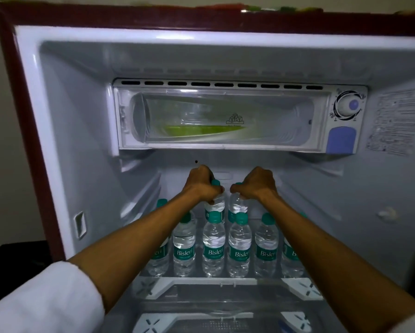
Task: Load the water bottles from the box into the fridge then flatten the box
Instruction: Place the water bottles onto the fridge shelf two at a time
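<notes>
Fridge (64, 131): open, dark red outer shell, pale grey-white liner, dim inside. Plain light wall of the room shows at the left edge of view; something dark and low sits at lower left, too dim to identify.

Freezer box (216, 118) across the upper back, clear flap shut, row of dark vent slots above it. Round thermostat dial (348, 105) at its right end, a blue-violet panel (341, 140) just below the dial. Printed sticker (393, 121) on the right inner wall, text unreadable.

Shelf (213, 281): clear, white front trim. A second shelf (201, 319) lies under it, near the bottom edge of view.

Water bottles (213, 246): small, clear, green caps, green "Bisleri" labels, standing upright in a row along the shelf's front edge, close together. More bottles stand behind them toward the back edge.

White sleeves at both lower corners; bare forearms reach in over the front row.

Left hand (202, 185): fingers closed round the neck of a rear bottle (216, 204), near mid-shelf.

Right hand (255, 183): fingers closed round the top of the neighbouring bottle (236, 205), just beside the first.
</notes>
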Action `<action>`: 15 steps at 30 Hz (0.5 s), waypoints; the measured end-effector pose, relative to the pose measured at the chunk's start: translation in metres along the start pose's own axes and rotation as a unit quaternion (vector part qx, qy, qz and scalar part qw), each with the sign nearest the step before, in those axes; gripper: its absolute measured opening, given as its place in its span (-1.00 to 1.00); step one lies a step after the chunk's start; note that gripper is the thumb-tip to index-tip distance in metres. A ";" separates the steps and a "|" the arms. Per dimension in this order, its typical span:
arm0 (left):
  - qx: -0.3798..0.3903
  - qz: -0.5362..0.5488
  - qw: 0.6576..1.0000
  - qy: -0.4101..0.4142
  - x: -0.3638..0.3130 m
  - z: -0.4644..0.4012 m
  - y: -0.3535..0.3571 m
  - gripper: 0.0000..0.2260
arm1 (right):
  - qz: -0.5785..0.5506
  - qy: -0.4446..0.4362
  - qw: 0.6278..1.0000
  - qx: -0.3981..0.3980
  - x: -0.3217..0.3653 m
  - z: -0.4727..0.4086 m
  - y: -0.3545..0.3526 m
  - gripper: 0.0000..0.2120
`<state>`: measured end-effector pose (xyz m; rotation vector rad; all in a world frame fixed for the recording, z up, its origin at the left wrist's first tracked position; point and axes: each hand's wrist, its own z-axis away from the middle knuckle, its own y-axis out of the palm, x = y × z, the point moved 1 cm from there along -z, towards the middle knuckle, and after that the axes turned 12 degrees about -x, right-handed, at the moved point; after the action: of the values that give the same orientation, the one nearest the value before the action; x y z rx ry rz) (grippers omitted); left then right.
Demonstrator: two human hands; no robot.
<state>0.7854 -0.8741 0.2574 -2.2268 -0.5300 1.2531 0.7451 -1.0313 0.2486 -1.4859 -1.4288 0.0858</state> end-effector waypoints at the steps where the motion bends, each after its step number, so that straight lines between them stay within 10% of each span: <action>1: 0.013 -0.013 1.000 -0.003 0.001 -0.002 0.002 -0.72 | 0.018 -0.003 1.000 0.013 -0.001 0.000 0.005 -0.52; 15: 0.053 -0.091 0.994 -0.030 0.012 -0.012 0.027 -0.75 | 0.101 -0.014 0.991 0.085 -0.004 0.003 0.014 -0.53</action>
<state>0.8043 -0.8917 0.2380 -2.0099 -0.6570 1.2266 0.7521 -1.0294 0.2359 -1.4888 -1.2557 0.3458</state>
